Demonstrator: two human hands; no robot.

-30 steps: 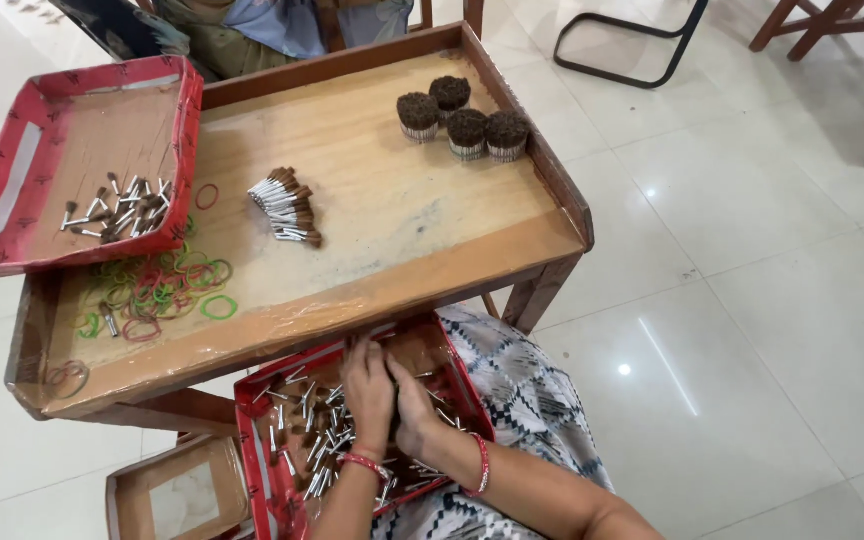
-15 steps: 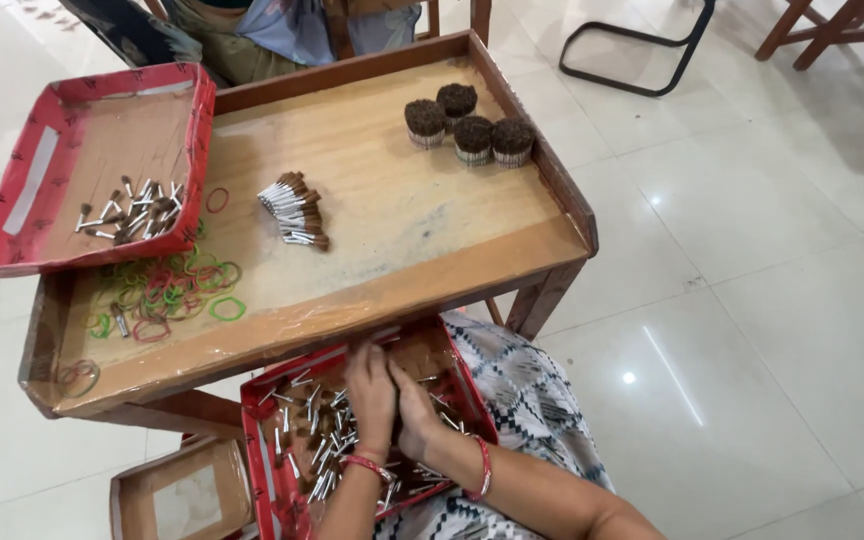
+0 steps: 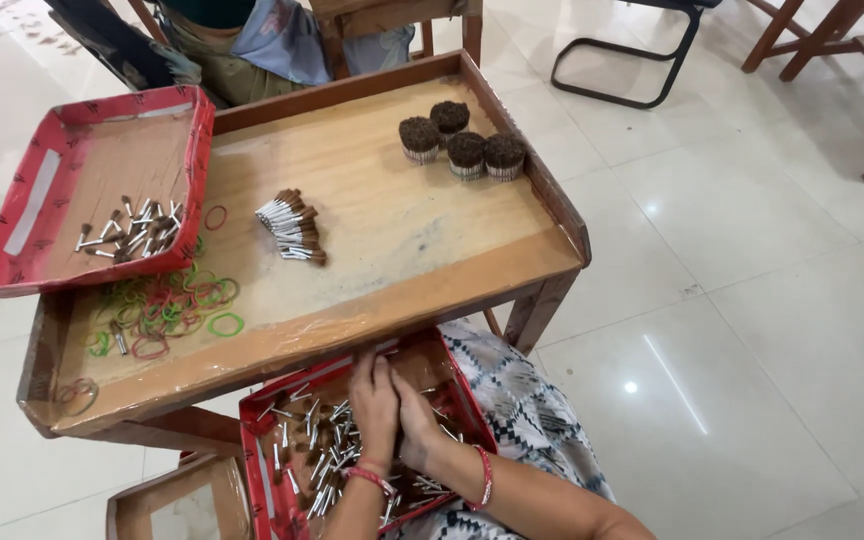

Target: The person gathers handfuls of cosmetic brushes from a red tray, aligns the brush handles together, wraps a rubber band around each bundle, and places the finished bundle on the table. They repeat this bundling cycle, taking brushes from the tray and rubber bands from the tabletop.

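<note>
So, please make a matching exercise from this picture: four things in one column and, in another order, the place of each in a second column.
1. round bundles
2. rubber bands
3. red tray with few sticks
4. hands

a. in the red tray on the lap
b. table's far right corner
c. table's left end, raised
d. table's near left part

Pairs: 1-b, 2-d, 3-c, 4-a

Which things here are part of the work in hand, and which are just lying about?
In use: left hand and right hand, pressed together over the red lap tray of loose small sticks.

Lying about: red tray, rubber bands, laid bundle, four upright bundles, wooden table.
</note>
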